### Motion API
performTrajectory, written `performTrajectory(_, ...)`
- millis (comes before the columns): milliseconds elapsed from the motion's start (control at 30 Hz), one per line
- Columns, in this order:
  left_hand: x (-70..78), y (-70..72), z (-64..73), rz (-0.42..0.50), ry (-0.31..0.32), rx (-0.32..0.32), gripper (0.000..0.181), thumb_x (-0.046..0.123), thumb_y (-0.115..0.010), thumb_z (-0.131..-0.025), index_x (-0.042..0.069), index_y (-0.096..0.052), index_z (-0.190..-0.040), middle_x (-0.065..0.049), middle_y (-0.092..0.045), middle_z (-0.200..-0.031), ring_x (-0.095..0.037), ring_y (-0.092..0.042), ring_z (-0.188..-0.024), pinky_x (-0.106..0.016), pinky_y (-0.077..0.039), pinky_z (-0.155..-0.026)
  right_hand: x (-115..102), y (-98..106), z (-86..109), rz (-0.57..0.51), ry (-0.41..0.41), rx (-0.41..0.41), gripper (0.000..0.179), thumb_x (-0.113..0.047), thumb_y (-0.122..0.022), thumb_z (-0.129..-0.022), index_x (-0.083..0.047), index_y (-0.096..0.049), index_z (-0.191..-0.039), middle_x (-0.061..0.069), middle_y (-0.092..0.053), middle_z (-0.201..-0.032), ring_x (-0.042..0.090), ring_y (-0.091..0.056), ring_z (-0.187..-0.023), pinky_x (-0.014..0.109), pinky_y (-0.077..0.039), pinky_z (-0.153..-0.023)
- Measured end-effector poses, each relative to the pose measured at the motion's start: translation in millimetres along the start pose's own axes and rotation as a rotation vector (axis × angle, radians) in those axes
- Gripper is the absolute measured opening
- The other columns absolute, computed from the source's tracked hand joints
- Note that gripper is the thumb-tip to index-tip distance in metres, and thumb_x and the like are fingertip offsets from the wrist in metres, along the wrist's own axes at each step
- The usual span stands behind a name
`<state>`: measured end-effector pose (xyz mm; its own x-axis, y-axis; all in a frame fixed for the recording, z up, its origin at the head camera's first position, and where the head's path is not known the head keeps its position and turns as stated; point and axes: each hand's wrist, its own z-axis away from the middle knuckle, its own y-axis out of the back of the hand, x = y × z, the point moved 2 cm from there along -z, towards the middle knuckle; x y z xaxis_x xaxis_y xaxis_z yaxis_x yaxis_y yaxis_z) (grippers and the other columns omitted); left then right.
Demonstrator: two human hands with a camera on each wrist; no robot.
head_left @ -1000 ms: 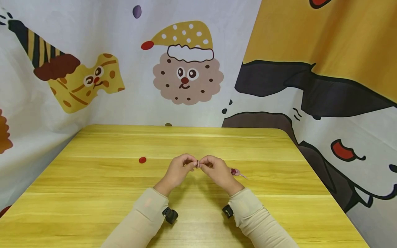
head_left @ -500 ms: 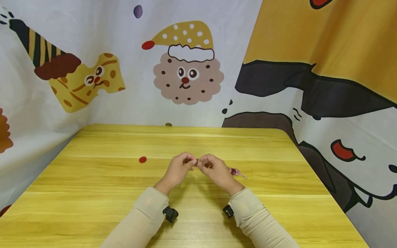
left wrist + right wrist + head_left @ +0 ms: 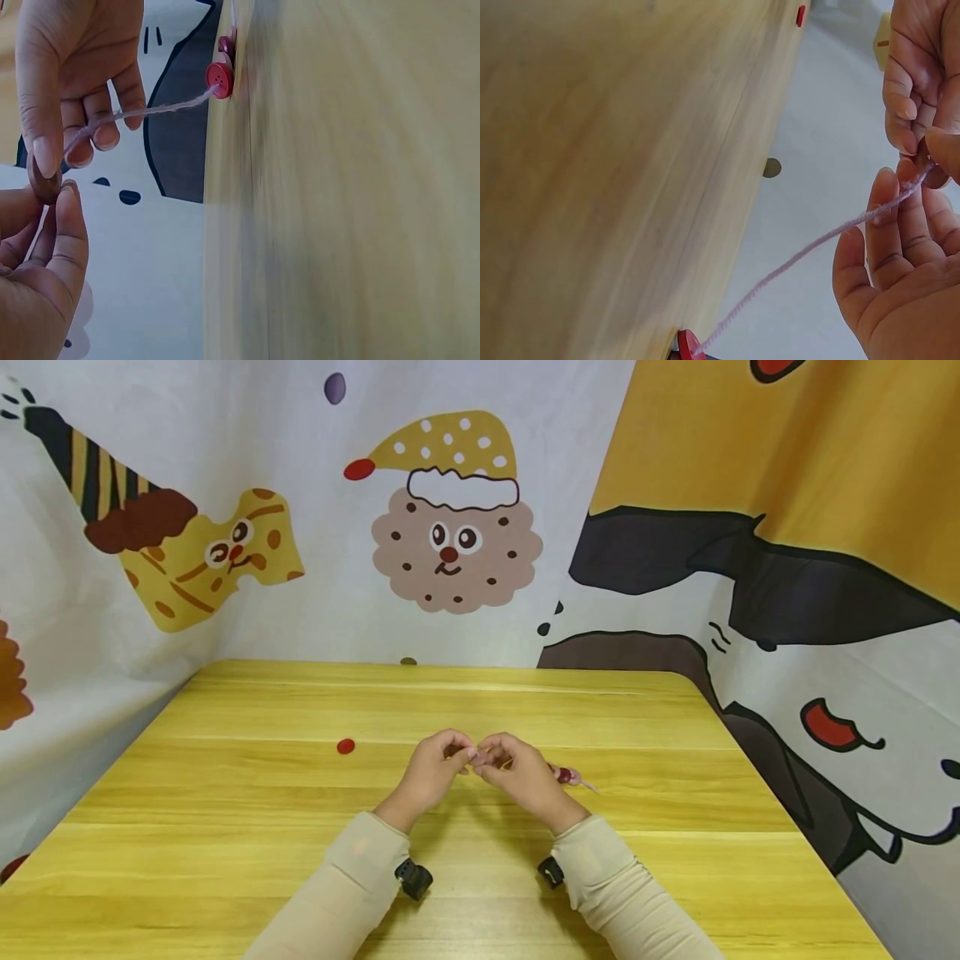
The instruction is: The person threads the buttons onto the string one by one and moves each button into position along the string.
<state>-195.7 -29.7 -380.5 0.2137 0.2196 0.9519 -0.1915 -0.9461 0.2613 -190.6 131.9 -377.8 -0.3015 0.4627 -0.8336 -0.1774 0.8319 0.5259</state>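
Both hands meet above the middle of the table. A brown-mauve button is between their fingertips. My left hand pinches it from one side, and my right hand grips it from the other with the thumb on it. Pale pink yarn runs from the button past the right fingers down to a red button on the table. Further strung buttons lie beside the right hand, partly hidden by it, with a yarn tail beyond. Whether the yarn passes through the held button's hole is hidden by fingers.
A loose red button lies on the wooden table, left of the hands. A printed cloth hangs behind the table's far edge. Black cameras are strapped to the wrists.
The held button has turned between the fingers, and more of its face shows now. The right fingertips have shifted slightly left; both arms stay nearly in place.
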Motion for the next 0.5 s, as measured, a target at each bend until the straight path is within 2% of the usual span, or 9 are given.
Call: performTrajectory(500,-0.9,-3.1,-1.1,-0.037,0.001,0.042,0.008,0.007,-0.057,-0.097,0.002,-0.062,-0.095,-0.008,-0.063,-0.09,-0.017,-0.059,-0.081,-0.047,-0.054,-0.078,1.3,-1.2,0.2,-0.022,-0.016,-0.024,0.021,-0.017,-0.07,-0.09,-0.016,-0.064,-0.111,-0.002,-0.063,-0.091,0.016,-0.057,-0.083,0.03,-0.052,-0.069)
